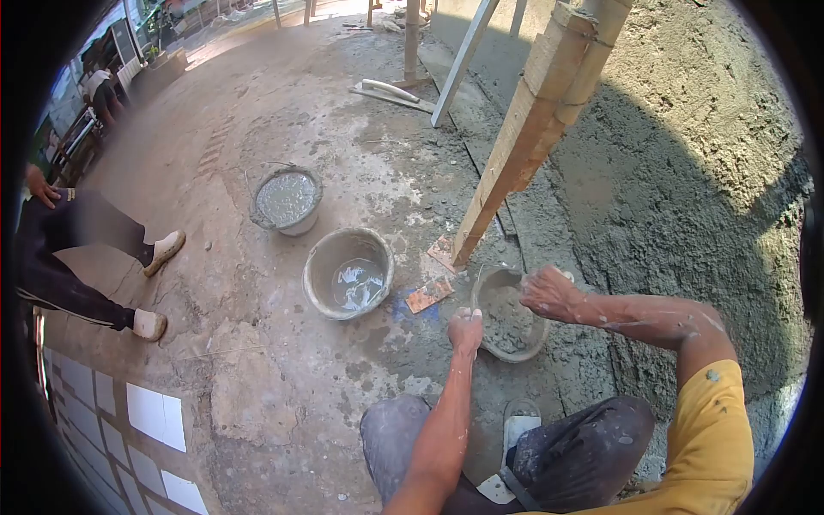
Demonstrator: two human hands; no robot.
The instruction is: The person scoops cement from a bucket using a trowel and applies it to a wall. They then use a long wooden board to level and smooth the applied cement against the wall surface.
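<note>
A bucket of grey wet mortar [508, 330] stands on the ground just in front of my knees. My left hand [466, 332] is closed at its left rim, fingers gripping the edge. Over the bucket's right side, my right hand [548, 293] is curled into a fist. A small pale tip shows beside that fist, but what it grips is hidden. Mortar smears both forearms. To the left are a wider bucket [315, 279] with watery grey liquid inside and a smaller bucket [300, 227] filled with grey slurry.
A wooden post [515, 146] leans close beyond the mortar bucket, with broken tile pieces [429, 295] near its foot. Wet plaster covers the wall [661, 197] on my right. A plastering float [390, 94] lies farther ahead. Another person's legs [86, 257] are at left.
</note>
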